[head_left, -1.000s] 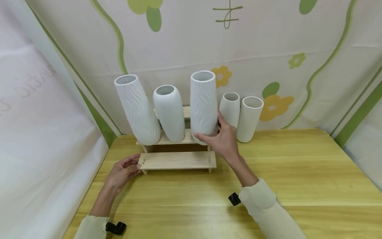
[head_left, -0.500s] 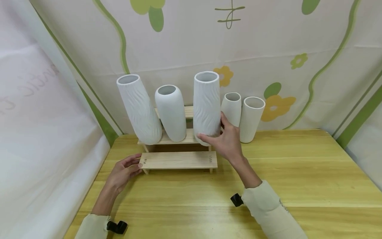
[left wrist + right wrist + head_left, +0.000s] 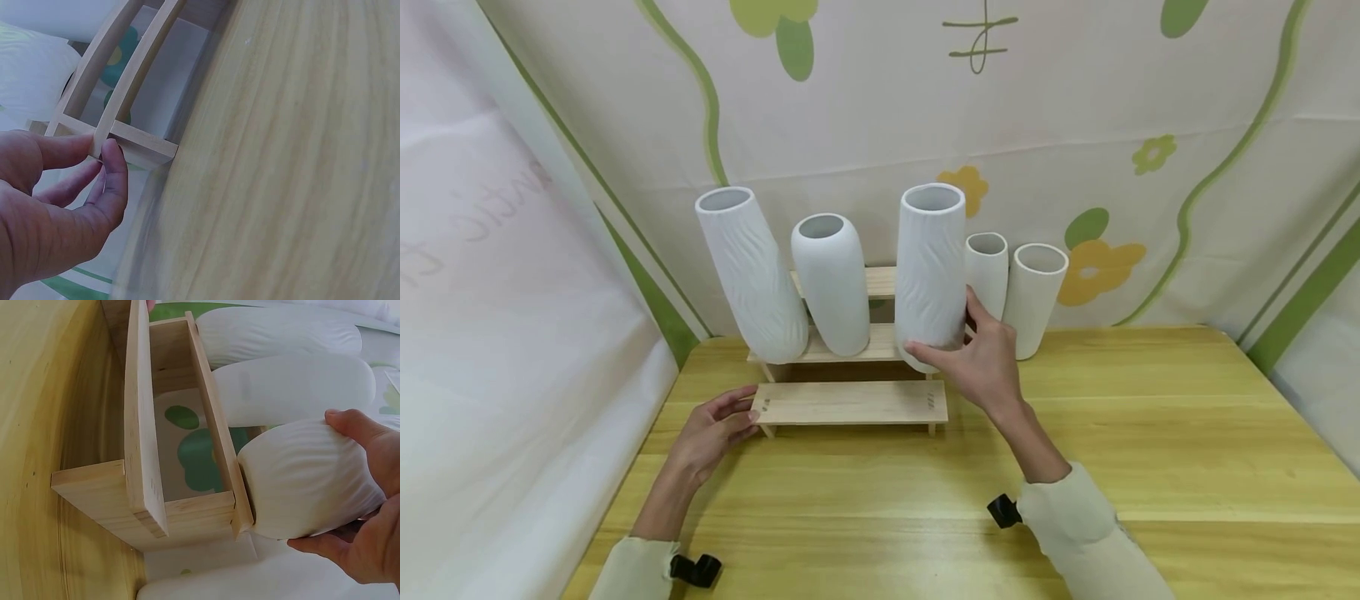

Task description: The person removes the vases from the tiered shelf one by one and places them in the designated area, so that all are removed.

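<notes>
My right hand [image 3: 981, 362] grips the lower part of a tall white vase [image 3: 931, 275] with wavy ridges. That vase stands at the right end of the stepped wooden stand's middle shelf; in the right wrist view its base [image 3: 275, 487] is beside the shelf edge, contact unclear. On the same shelf are a smooth white vase [image 3: 831, 283] and, leftmost, another ridged tall vase [image 3: 752, 275], which looks tilted in the head view. My left hand [image 3: 703, 437] pinches the left end of the stand's lowest board [image 3: 850, 402], between thumb and fingers in the left wrist view.
Two shorter white vases stand behind my right hand: a rounded one [image 3: 988, 271] and a straight-sided one [image 3: 1036, 300]. The stand's top shelf [image 3: 880, 282] is partly hidden by vases. A floral cloth [image 3: 820, 125] hangs behind the wooden table [image 3: 850, 517].
The gripped vase has shifted a little to the right and slightly toward me, with my right hand moving along. My left hand keeps its place on the board. The head view has drifted slightly.
</notes>
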A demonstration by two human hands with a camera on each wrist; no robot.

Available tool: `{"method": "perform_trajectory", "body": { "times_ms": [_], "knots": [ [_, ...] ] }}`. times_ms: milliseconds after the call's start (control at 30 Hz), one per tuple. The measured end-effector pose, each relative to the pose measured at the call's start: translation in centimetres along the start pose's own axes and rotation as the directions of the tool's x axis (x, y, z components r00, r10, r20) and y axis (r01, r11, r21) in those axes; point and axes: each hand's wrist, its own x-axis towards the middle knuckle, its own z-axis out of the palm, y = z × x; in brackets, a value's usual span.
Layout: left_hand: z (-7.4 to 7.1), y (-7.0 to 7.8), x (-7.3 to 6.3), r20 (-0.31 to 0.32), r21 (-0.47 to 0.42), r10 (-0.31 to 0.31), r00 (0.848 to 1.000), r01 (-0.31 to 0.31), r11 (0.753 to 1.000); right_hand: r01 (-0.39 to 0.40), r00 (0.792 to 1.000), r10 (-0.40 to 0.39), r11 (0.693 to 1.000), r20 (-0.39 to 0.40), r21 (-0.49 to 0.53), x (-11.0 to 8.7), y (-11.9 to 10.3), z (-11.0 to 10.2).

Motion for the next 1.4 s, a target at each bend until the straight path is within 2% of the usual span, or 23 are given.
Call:
{"method": "perform_trajectory", "body": {
  "times_ms": [600,867,1400],
  "knots": [
    [0.0,0.2,-0.3,0.001,0.022,-0.01,1.0,0.01,1.0,-0.014,0.999,0.015,0.999,-0.032,0.045,-1.2,0.5,-2.1],
    [0.1,0.2,-0.2,0.004,0.02,-0.012,1.0,0.012,1.0,-0.066,0.996,0.068,0.997,-0.061,0.034,-1.6,1.1,-3.3],
    [0.2,0.3,-0.2,0.001,0.027,-0.016,1.0,0.016,1.0,-0.038,0.991,0.038,0.999,-0.129,0.0,-2.3,2.2,-6.1]
  ]
}}
